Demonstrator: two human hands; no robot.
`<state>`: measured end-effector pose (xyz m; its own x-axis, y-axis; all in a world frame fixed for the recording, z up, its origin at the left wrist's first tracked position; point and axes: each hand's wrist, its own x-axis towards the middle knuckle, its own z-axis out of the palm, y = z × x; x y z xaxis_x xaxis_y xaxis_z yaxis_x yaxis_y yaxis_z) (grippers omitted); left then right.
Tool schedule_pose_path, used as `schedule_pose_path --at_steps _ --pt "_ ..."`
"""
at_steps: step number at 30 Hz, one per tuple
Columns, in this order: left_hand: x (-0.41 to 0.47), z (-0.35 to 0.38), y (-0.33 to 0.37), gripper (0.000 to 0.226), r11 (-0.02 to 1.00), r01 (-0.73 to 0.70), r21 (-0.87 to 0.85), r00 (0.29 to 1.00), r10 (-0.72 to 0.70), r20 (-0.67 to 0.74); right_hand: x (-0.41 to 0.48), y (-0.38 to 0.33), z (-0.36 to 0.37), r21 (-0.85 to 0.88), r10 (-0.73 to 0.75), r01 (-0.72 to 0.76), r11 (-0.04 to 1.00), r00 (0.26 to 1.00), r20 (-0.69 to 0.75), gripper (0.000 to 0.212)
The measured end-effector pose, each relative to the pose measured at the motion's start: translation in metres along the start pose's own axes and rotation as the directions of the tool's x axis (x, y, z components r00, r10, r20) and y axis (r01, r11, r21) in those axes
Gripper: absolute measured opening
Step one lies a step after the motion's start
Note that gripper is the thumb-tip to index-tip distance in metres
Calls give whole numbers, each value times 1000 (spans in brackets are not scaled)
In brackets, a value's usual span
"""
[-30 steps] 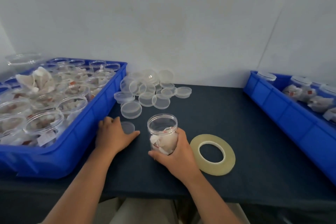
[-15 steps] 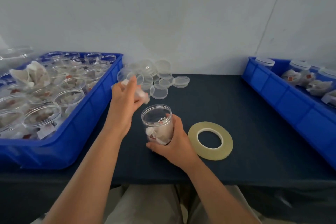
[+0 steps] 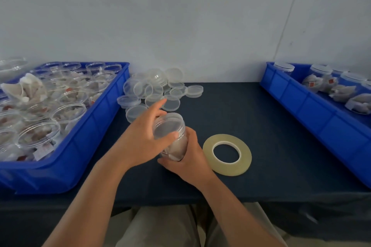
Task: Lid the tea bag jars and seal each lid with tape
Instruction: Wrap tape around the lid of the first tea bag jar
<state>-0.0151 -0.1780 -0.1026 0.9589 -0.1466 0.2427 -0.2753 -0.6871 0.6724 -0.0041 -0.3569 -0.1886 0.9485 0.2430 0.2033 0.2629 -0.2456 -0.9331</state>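
Left grip (image 3: 140, 138) is up off the table (image 3: 281, 146), now pinching a lid (image 3: 166, 126) onto the mouth of the tilted jar (image 3: 177, 147), which right grip (image 3: 188, 158) holds beside the tape (image 3: 226, 154); lidding almost done, taping next.

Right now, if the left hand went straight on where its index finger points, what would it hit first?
Likely the loose lid lying just beyond the left hand; depth is unclear, so it may pass above.
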Motion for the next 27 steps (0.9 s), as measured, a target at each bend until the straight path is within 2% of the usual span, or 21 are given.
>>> schedule_pose_path --at_steps 5,9,12,15,17,19,21,23,25,27 --pt "11 -12 21 87 948 -17 316 974 -56 220 0 3 3 -36 -45 44 998 999 -17 93" --pt "22 -4 37 70 938 -31 346 975 -48 216 -1 -1 2 -59 -68 66 996 997 -43 89" --pt "22 9 41 61 882 -104 460 973 -6 233 1 0 3 -51 -81 79 996 996 -33 93" --pt "18 21 42 52 823 -219 524 971 131 200 4 -2 3 -55 -100 99 994 995 -29 90" --pt "18 19 40 41 850 -306 428 951 251 180 4 -2 0 -36 -121 121 992 993 13 82" --pt "18 11 36 31 907 -357 225 927 314 205 2 1 -3 27 -97 95 995 992 85 75" --pt "19 3 29 24 922 -384 53 902 362 236 1 2 -5 105 -79 66 992 990 121 72" --pt "21 -5 20 36 931 -365 7 913 357 197 0 0 -6 191 -86 71 979 994 70 71" --pt "19 -15 9 61 961 -274 -31 954 276 114 -1 -2 -8 281 -71 73 957 997 -17 74" --pt "16 -24 -2 73 974 -164 -155 984 171 38 -1 1 -9 333 -41 68 941 995 -85 76"
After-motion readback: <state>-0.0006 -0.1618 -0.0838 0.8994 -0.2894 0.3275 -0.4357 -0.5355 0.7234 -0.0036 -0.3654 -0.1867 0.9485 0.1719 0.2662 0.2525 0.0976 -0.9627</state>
